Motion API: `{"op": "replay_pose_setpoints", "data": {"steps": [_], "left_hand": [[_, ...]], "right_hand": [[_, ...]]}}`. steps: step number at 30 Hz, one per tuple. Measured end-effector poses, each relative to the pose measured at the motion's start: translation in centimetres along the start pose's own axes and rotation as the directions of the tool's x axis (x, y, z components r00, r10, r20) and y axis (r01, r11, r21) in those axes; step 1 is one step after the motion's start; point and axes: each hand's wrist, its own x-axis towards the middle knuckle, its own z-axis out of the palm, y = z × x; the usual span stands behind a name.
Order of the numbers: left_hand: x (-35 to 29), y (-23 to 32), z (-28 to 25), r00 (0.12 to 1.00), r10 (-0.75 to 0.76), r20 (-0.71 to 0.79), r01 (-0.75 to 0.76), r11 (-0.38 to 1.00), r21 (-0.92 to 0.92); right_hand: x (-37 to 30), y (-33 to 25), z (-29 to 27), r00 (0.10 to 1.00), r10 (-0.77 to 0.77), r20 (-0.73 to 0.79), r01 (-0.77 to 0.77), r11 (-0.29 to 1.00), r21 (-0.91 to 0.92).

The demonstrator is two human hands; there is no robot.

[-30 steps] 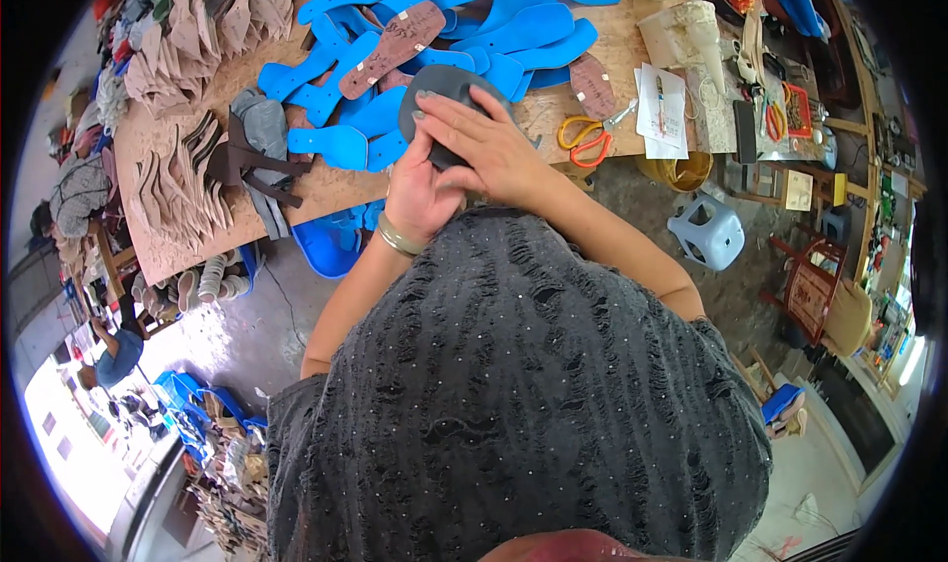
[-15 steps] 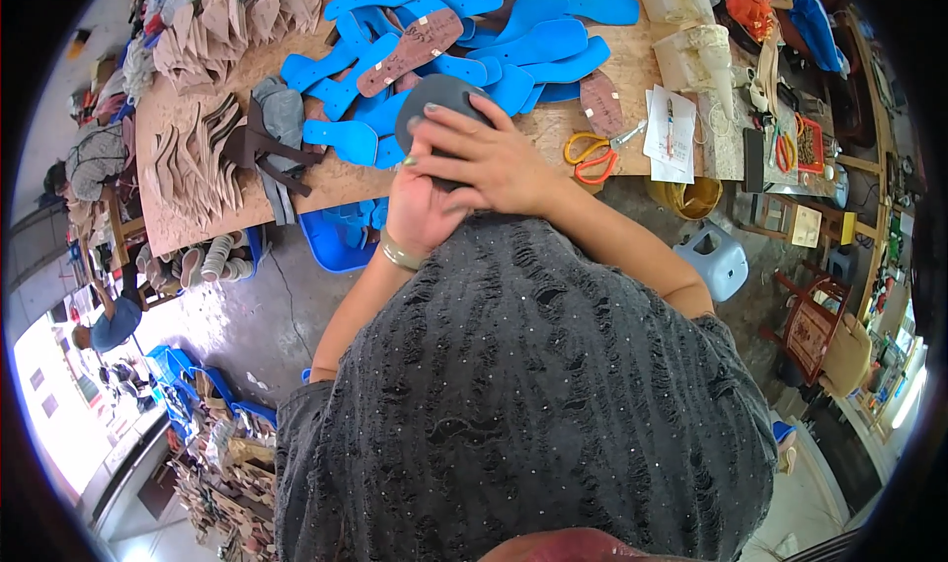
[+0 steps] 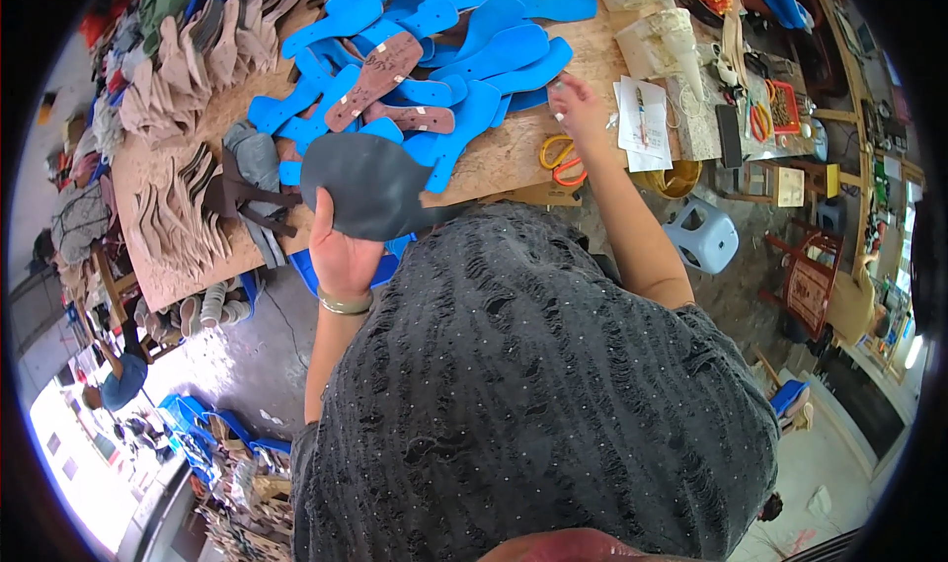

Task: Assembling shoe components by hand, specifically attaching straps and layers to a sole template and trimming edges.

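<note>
A dark grey, smooth, flat piece (image 3: 363,182) with a rounded broad end is held low over the table's front edge by my left hand (image 3: 346,258). The thumb lies on top of it and the other fingers are hidden beneath. My right hand (image 3: 581,116) is further right over the table, fingers bent inward, beside the blue insole-shaped pieces (image 3: 494,53). Small white spots show at its fingertips, but what it grips is too small to make out. Reddish-brown insole-shaped pieces (image 3: 380,80) with white bits lie on the blue pile. Scissors with yellow and orange handles (image 3: 563,159) lie below my right hand.
Stacks of beige shaped pieces (image 3: 173,211) and grey cloth (image 3: 252,157) occupy the table's left. Papers (image 3: 644,122) and off-white containers (image 3: 662,43) are at right. A blue bin (image 3: 306,269) sits below the front edge, a pale blue stool (image 3: 703,236) right. Another person (image 3: 121,379) is far left.
My hands have parted. The left has moved left with the dark grey piece, now showing more fully, while the right has let go of it and reached right.
</note>
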Motion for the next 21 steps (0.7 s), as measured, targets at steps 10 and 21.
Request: {"op": "replay_pose_setpoints", "data": {"steps": [10, 21], "left_hand": [[0.9, -0.3, 1.2, 0.998, -0.008, -0.06, 0.012, 0.998, 0.059], [1.4, 0.0, 2.2, 0.993, 0.11, -0.05, -0.115, 0.988, -0.107]], "right_hand": [[15.0, -3.1, 0.6, 0.99, -0.05, -0.128, 0.052, 0.999, 0.014], [26.6, -0.2, 8.1, 0.94, 0.258, -0.221, -0.336, 0.809, -0.483]]}}
